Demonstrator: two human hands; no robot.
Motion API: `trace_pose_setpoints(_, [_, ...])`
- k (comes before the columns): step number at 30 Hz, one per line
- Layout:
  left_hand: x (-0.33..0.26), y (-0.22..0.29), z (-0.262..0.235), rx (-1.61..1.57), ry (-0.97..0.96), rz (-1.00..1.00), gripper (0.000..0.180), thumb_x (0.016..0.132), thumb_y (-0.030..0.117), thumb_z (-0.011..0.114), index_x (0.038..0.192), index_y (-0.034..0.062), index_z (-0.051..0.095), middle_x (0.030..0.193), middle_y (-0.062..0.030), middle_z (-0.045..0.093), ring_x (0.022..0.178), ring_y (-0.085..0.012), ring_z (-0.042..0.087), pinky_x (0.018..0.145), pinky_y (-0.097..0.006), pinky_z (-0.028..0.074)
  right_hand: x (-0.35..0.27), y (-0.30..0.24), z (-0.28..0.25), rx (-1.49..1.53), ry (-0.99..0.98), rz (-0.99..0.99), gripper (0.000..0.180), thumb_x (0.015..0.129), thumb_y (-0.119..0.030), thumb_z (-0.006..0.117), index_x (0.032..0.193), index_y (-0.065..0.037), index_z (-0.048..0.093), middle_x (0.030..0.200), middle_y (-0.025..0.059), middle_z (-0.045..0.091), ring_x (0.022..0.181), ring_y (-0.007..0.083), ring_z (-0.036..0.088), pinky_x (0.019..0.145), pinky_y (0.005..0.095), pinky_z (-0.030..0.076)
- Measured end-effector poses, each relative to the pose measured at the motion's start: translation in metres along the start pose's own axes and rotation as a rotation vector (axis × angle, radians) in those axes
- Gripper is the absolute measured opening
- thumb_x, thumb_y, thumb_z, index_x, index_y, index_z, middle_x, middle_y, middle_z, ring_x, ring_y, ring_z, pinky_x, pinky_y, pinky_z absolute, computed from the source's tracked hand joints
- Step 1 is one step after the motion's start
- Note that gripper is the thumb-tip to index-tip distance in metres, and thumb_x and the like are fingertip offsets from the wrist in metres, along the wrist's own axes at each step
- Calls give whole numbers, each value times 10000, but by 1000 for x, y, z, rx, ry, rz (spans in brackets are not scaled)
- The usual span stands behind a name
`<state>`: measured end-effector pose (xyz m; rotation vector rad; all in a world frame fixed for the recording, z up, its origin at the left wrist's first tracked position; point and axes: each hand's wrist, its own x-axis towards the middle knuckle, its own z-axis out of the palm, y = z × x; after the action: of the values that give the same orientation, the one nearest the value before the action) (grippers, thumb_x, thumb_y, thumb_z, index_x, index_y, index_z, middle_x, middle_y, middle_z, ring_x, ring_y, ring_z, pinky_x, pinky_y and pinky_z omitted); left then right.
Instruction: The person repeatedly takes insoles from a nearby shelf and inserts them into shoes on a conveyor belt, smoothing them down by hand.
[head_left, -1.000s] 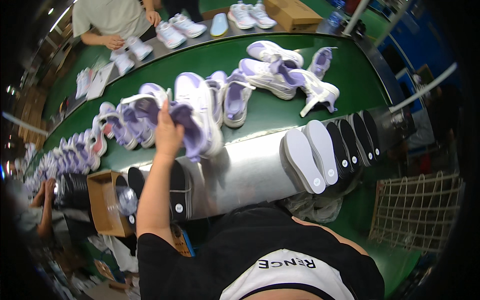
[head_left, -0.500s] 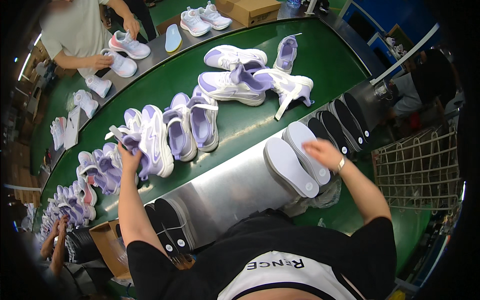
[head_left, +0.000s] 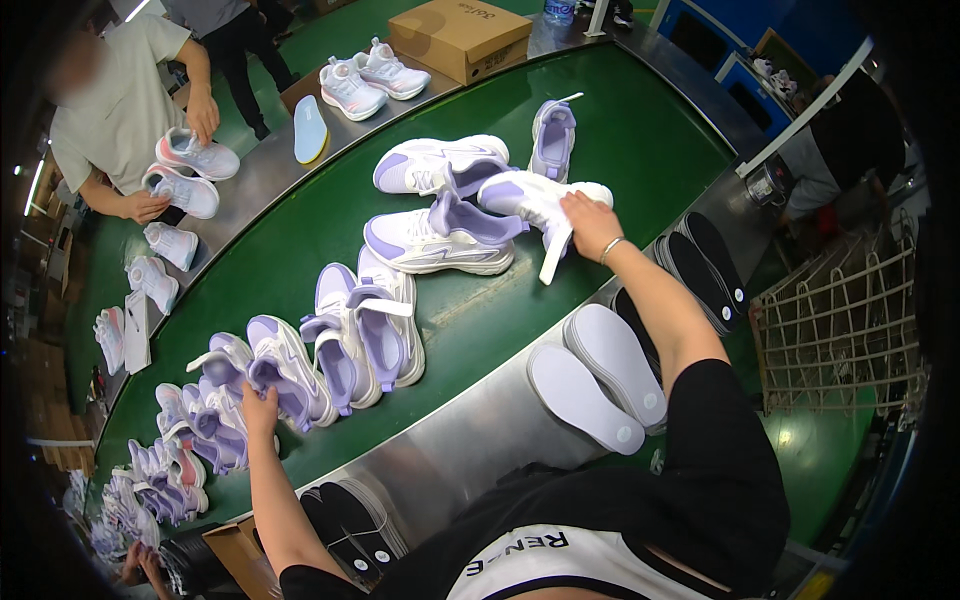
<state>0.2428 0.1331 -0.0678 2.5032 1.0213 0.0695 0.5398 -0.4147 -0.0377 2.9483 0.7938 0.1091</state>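
Note:
Pinched at the heel by my left hand (head_left: pixel 262 410) is a white and lavender sneaker (head_left: pixel 288 372), standing on the green belt with its toe pointing away. Farther off, my right hand (head_left: pixel 592 226) is closed over one end of another white and lavender sneaker (head_left: pixel 525 203); a white strap hangs from it. Beside that one lie two more sneakers, one side-on (head_left: pixel 440 240) and one behind it (head_left: pixel 440 165). Between my hands stands a pair of sneakers (head_left: pixel 385 335). White insoles (head_left: pixel 585 398) lie in two stacks on the metal ledge under my right forearm.
Black insoles (head_left: pixel 700 265) are stacked at the right, and a tied bundle of black insoles (head_left: pixel 350 525) is near my left elbow. More sneakers (head_left: pixel 160 470) crowd the belt's left end. Across the belt, a person (head_left: pixel 120 110) handles two shoes near a cardboard box (head_left: pixel 460 38).
My right hand has left the white insoles and reached forward onto a sneaker. The sneaker at my left hand sits lower and more upright. The whole view has shifted slightly.

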Motion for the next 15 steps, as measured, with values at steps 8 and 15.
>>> trace_pose_setpoints(8, [-77,121,13,-127,448,365,348,731,136,551,1031,-20,471,982,-182,503,888,-322,468,809,-378,338,51,59,-38,1494,336,561,221,784,-177,471,929,-18,525,857,89,586,748,214,558,681,349,442])
trace_pose_setpoints(15, [-77,195,72,-23,-103,-9,755,692,463,566,1184,-50,309,1020,-280,504,931,-405,501,799,-415,386,156,80,56,1084,169,687,384,695,-266,536,947,24,550,913,157,587,841,296,553,741,331,418])
